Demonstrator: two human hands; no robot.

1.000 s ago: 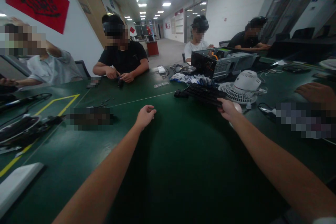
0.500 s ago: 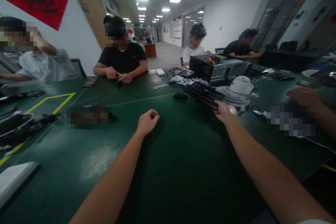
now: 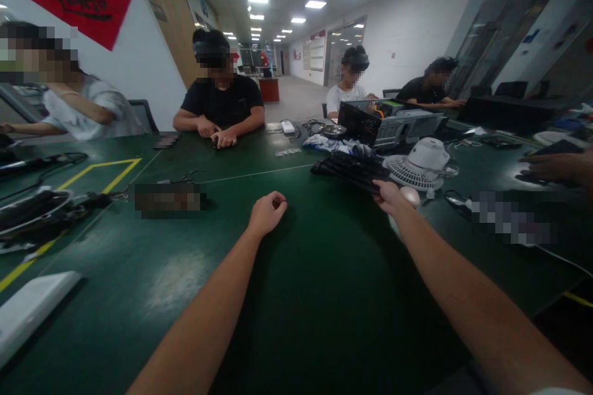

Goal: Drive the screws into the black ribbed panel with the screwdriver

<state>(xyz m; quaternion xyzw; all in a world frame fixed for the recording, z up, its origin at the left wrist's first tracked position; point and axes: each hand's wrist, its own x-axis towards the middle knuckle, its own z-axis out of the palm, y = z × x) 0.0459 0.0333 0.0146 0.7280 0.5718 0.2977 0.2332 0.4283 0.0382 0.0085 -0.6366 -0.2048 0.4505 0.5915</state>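
My right hand (image 3: 390,195) grips the near right end of a black keyboard (image 3: 349,171), which stretches away to the left, low over the table or on it. Just right of that hand is a small pale rounded object (image 3: 410,196), partly hidden by it. The white fan head with a round grille (image 3: 414,171) stands beyond my fingers. My left hand (image 3: 267,213) rests on the green table (image 3: 319,259) with its fingers curled into a loose fist, and nothing shows in it.
Behind the keyboard are a crumpled cloth (image 3: 333,143), a metal dish (image 3: 333,130) and an opened computer case (image 3: 370,123). Cables (image 3: 50,216) and a white box (image 3: 37,305) lie at left. Several people sit around; a co-worker's hand (image 3: 556,168) is at right.
My right hand has lowered the keyboard, which now lies flatter and hides the small black object near its far end. My left hand stays curled. The co-worker's hand at right has risen.
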